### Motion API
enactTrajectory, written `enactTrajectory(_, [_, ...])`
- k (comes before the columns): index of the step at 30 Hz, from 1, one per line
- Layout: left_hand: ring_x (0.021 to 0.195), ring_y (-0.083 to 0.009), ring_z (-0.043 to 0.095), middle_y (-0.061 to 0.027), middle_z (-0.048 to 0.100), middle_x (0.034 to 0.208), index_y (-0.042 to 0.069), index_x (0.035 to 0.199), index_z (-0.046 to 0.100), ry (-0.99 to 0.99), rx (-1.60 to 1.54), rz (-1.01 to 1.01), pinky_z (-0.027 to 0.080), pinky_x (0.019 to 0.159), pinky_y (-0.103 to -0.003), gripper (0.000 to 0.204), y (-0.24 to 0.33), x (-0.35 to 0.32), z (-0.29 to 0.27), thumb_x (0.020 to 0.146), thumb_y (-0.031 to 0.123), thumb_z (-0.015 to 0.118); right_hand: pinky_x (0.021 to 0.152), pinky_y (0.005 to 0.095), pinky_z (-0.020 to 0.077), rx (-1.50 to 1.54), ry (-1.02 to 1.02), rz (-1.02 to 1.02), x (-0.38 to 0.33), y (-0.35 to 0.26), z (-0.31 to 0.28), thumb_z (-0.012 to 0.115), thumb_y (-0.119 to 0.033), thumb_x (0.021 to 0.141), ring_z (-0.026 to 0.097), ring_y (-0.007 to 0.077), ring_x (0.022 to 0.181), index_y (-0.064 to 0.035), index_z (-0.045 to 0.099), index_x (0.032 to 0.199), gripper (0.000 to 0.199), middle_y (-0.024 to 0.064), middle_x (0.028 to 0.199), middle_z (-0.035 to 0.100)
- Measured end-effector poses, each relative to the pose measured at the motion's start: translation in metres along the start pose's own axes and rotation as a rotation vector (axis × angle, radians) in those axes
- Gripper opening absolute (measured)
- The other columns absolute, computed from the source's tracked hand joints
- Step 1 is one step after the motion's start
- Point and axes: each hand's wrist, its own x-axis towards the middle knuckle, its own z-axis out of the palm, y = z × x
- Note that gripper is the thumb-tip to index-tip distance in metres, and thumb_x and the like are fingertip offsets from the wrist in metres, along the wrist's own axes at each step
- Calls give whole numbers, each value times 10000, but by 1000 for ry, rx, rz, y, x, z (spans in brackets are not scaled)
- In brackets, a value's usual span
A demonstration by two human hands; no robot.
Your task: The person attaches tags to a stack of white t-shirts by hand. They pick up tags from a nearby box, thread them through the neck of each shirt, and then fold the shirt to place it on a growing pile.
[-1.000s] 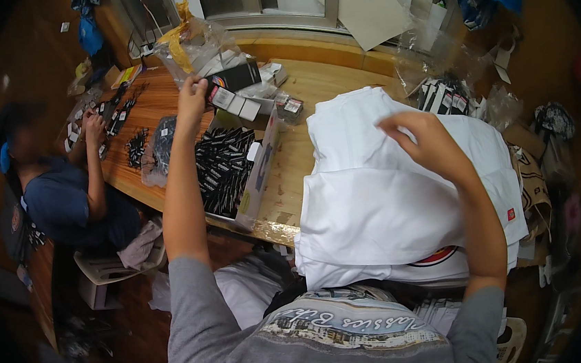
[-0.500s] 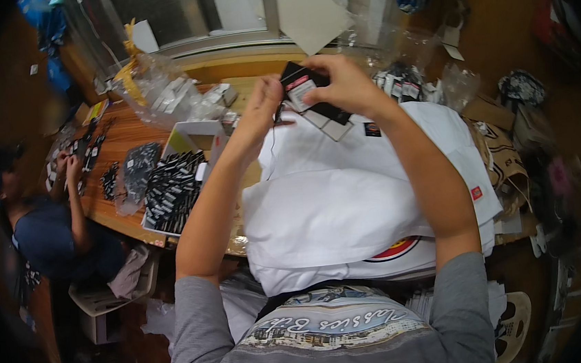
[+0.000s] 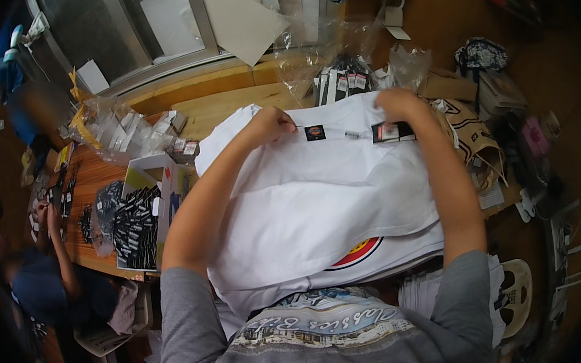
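Observation:
A white T-shirt (image 3: 292,202) lies spread on top of a stack of white shirts in front of me, with a small black neck label (image 3: 314,133) at its collar. My left hand (image 3: 273,124) is closed, its fingertips pinching the shirt's collar left of that label. Over the far right part of the shirt is my right hand (image 3: 401,105), smeared by motion, so its grip is unclear. Just below it, a black hang tag (image 3: 391,132) with a white sticker rests on the shirt. Part of a round red, yellow and blue print (image 3: 357,253) shows near the front edge.
A box (image 3: 138,219) full of black tags stands on the left, near a clear bag (image 3: 117,131) of small white packets. More tags (image 3: 343,83) lie at the back. A patterned brown bag (image 3: 477,137) sits right. Another person (image 3: 44,282) works at the far left.
The black hang tag has gone from between my raised hands down onto the shirt's right side. My hands have moved apart, the left to the collar. The view has turned and shifted.

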Motion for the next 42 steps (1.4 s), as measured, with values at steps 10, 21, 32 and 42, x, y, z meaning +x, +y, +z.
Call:
enactTrajectory(10, [568,-138,499,-83,557,616,-10,687,563,375,-52,175,394,545,-257,67,-1,43,40,695,52,588,615,302,450,1290,369,-231,49,-74,55,607,-60,624,590,217,659,-11,587,856,238,102,710,610])
enactTrajectory(21, [719,-265,507,-118,512,748,7,683,560,318,570,533,443,652,-315,117,-14,32,69,577,49,582,586,321,441,655,455,-423,30,-65,69,588,-56,585,566,237,618,-84,611,632,60,73,651,591])
enactTrajectory(32, [659,-291,524,-137,525,698,-2,646,576,314,653,474,436,589,-326,71,-18,33,66,588,15,538,579,274,430,737,191,-363,35,-61,65,598,-44,579,569,172,620,-49,592,628,50,76,637,590])
enactTrajectory(42, [552,-103,513,-55,567,595,0,626,579,184,-73,84,406,519,-221,74,-25,36,40,599,14,646,590,231,440,1774,453,-232,18,-21,21,565,-43,702,544,111,623,34,557,818,139,81,724,586])
